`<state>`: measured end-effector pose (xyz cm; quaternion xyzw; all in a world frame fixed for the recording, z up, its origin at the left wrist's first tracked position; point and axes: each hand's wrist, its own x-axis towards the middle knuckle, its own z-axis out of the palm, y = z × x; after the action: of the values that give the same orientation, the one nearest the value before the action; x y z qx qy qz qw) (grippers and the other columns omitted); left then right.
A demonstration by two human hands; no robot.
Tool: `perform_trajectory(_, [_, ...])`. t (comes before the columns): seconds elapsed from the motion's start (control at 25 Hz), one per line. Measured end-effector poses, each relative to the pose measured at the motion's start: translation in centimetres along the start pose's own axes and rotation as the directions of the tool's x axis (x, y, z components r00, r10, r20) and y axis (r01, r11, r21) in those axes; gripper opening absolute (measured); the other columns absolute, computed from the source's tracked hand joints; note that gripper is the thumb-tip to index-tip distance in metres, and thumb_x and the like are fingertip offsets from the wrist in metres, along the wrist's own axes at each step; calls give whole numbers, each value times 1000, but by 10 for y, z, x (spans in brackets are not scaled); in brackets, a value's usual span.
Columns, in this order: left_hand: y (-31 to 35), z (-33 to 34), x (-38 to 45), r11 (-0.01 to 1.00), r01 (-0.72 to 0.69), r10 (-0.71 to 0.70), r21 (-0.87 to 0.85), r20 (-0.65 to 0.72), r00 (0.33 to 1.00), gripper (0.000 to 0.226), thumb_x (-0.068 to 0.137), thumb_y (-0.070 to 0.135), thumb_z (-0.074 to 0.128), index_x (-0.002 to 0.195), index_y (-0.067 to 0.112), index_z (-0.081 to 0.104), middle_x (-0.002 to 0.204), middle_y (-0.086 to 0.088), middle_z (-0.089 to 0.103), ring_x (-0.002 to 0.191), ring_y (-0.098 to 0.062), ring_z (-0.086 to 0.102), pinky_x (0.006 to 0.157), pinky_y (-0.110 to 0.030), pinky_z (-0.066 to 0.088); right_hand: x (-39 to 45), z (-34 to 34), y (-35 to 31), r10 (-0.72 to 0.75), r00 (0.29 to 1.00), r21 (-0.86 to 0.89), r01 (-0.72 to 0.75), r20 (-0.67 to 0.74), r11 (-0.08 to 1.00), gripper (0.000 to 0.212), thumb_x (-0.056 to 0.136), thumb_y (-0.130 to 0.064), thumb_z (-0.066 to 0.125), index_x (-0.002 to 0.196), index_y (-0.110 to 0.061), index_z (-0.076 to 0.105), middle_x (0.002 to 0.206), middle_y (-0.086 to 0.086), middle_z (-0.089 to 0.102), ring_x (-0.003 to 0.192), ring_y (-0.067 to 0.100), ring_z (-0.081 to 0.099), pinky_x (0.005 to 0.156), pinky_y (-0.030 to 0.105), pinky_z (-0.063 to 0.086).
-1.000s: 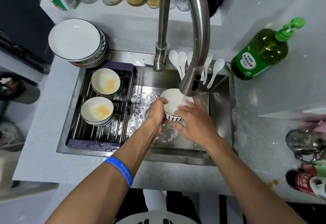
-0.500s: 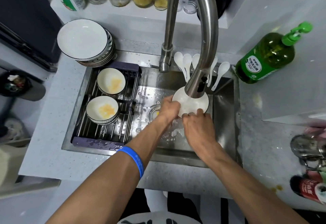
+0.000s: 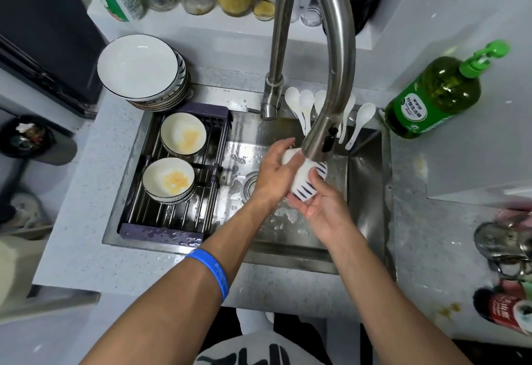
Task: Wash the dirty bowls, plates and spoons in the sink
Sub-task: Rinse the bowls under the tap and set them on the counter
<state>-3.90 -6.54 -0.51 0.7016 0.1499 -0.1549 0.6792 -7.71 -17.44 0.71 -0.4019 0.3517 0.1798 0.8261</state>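
Both hands — left hand (image 3: pixel 273 169), right hand (image 3: pixel 322 206) — grip, seemingly tilted, the bowl (image 3: pixel 306 183) under the faucet (image 3: pixel 319 143).

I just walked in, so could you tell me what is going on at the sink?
A person is washing a white bowl with blue stripes under the faucet, holding it with both the left hand and right hand. Two dirty bowls wait on the rack; spoons lean at the sink's back edge.
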Motion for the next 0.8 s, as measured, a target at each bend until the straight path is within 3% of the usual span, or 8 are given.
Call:
perform_trajectory(0.16, [1, 13, 4, 996, 67, -71, 56, 75, 995, 20, 103, 30, 52, 106, 19, 68, 87, 0, 66, 72, -7, 59, 58, -15, 47, -14, -21, -14, 25, 995, 171, -9, -96, 985, 17, 92, -21, 64, 104, -10, 66, 92, 9, 74, 82, 22, 72, 61, 32, 61])
perform_trajectory(0.24, [-2, 14, 9, 993, 97, -101, 69, 51, 994, 15, 102, 18, 55, 105, 13, 68, 91, 1, 66, 71, -8, 56, 59, -12, 44, -17, -39, -20, -83, 980, -95, 67, -179, 993, 12, 90, -18, 68, 100, -11, 67, 89, 8, 74, 80, 22, 71, 60, 35, 61])
perform_trajectory(0.32, [-5, 16, 12, 988, 154, -154, -14, 27, 988, 12, 99, 10, 55, 94, 11, 66, 99, -8, 69, 82, -17, 60, 74, -23, 48, -20, -61, -29, -290, 910, -514, 104, -296, 852, 8, 87, -19, 73, 94, -16, 72, 85, 4, 74, 77, 22, 72, 65, 40, 62])
perform_trajectory(0.4, [-7, 21, 12, 960, 235, -234, -151, 28, 972, 15, 99, 7, 51, 94, 9, 65, 110, -15, 71, 95, -25, 65, 86, -35, 52, -24, -89, -41, -365, 836, -564, 82, -410, 821, 8, 85, -18, 74, 91, -13, 73, 81, 5, 72, 73, 22, 70, 63, 41, 62])
perform_trajectory(0.48, [-12, 27, 9, 942, 275, -269, -190, 56, 961, 20, 101, 10, 48, 108, 3, 65, 112, -16, 72, 96, -25, 68, 85, -36, 56, -27, -116, -52, -363, 793, -538, 54, -489, 842, 13, 86, -20, 74, 94, -9, 72, 85, 8, 72, 74, 23, 70, 63, 40, 62])
perform_trajectory(0.56, [-15, 27, 8, 944, 289, -284, -161, 55, 957, 24, 103, 16, 49, 115, 4, 66, 109, -12, 74, 92, -23, 69, 82, -34, 57, -22, -136, -55, -528, 726, -846, -136, -439, 516, 28, 88, -32, 70, 106, -11, 74, 95, 10, 74, 83, 28, 70, 74, 42, 60])
perform_trajectory(0.64, [-18, 20, 5, 934, 311, -314, -177, 10, 949, 23, 104, 18, 50, 111, 8, 69, 104, -8, 76, 90, -24, 70, 81, -36, 58, -12, -146, -48, -627, 706, -944, -272, -328, 188, 33, 93, -36, 59, 115, -13, 70, 107, 14, 71, 96, 36, 66, 83, 41, 54])
perform_trajectory(0.8, [-20, -19, -9, 933, 310, -331, -184, -102, 938, 23, 101, 9, 49, 108, 10, 71, 97, -10, 74, 82, -22, 65, 72, -33, 53, 9, -146, -34, -600, 763, -951, -308, -242, -9, 33, 99, -20, 48, 118, 1, 65, 115, 28, 63, 106, 46, 60, 88, 48, 48])
